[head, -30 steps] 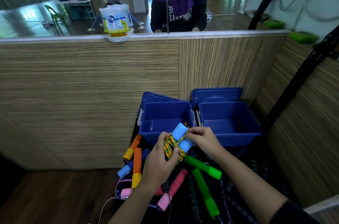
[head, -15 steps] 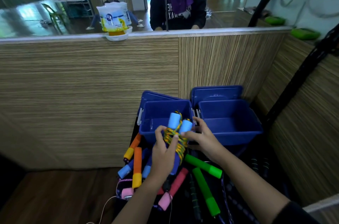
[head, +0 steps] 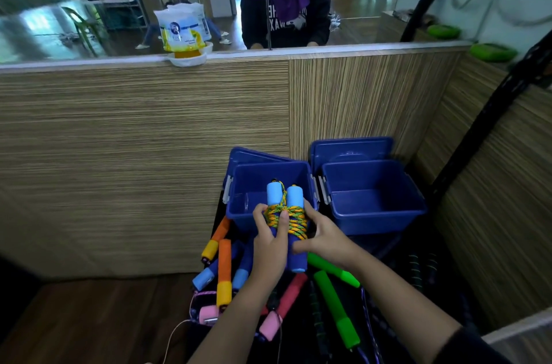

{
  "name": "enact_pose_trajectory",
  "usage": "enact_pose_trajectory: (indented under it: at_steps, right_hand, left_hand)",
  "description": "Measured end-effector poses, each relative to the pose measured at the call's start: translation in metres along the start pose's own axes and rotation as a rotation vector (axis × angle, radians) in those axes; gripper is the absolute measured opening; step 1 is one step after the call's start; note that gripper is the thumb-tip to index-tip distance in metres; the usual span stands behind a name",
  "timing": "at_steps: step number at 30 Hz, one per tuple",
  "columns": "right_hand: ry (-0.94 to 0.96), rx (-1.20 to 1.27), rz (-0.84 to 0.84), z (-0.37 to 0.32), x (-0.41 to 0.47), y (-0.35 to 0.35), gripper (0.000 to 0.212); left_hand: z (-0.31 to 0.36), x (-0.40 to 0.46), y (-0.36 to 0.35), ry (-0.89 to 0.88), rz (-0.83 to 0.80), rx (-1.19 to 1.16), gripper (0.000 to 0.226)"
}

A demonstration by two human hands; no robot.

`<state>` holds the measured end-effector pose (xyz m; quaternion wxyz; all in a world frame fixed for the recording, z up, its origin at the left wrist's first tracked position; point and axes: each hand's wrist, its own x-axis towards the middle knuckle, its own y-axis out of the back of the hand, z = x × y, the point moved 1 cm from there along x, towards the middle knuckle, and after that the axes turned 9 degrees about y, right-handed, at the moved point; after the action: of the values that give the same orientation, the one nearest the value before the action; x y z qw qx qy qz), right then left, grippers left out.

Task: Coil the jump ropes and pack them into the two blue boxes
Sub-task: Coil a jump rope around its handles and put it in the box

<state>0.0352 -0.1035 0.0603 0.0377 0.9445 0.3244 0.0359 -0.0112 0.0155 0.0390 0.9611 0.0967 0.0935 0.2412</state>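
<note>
Gripping a coiled jump rope [head: 286,222] between them, the left hand [head: 268,241] and right hand [head: 324,236] both have fingers curled round its two blue handles, bound in yellow-green cord, at the near rim of the left blue box [head: 239,184]. Just beside it sits the right blue box [head: 418,205], while loose ropes with green handles [head: 334,304] lie below.

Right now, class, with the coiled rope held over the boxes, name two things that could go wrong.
1. The yellow-green cord is only wrapped round the blue handles; if the left hand or right hand loosens, the coil may unwind.
2. The bundle hangs above the near rim of the left box, so it might catch there or drop among the loose handles below.
</note>
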Motion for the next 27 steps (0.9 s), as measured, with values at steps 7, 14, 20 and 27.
enact_pose_trajectory:
  at_steps: [7,14,20,27]
  right_hand:
    - [0.044,-0.436,-0.077,0.002,-0.005,-0.004,0.126]
    - [0.061,-0.47,-0.175,-0.004,-0.007,-0.004,0.141]
    - [0.087,-0.381,-0.092,-0.003,-0.008,-0.006,0.131]
    - [0.037,-0.45,-0.099,0.003,0.011,-0.009,0.131]
  left_hand:
    - [-0.001,0.002,0.008,0.041,0.001,-0.042,0.021]
    - [0.003,0.003,0.008,0.086,-0.025,-0.115,0.023]
    - [0.002,0.005,0.008,0.077,-0.027,-0.175,0.021]
    - [-0.006,0.016,0.016,0.029,-0.053,-0.014,0.036]
